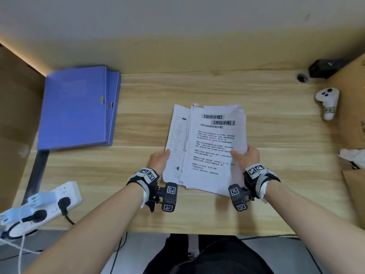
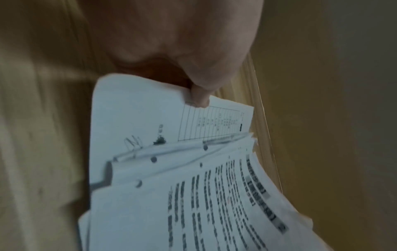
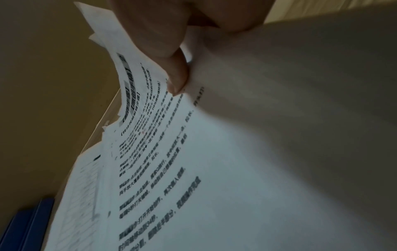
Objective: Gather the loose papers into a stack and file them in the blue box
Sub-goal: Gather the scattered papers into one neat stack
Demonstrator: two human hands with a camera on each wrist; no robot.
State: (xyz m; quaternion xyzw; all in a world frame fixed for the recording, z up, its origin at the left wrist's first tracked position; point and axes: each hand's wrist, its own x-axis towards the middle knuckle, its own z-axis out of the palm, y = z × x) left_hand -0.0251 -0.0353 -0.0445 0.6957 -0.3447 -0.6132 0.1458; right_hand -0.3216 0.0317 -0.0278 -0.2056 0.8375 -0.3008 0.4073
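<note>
A loose stack of printed white papers is held above the middle of the wooden desk, its sheets unevenly fanned. My left hand pinches the stack's left edge, thumb on a ruled sheet. My right hand pinches the right edge, thumb on the top page. The blue box lies closed and flat at the desk's far left, well away from both hands; its edge shows in the right wrist view.
A white power strip with plugs sits at the near left edge. A white controller lies at the far right by a cardboard box. A black device and crumpled white material are also on the right.
</note>
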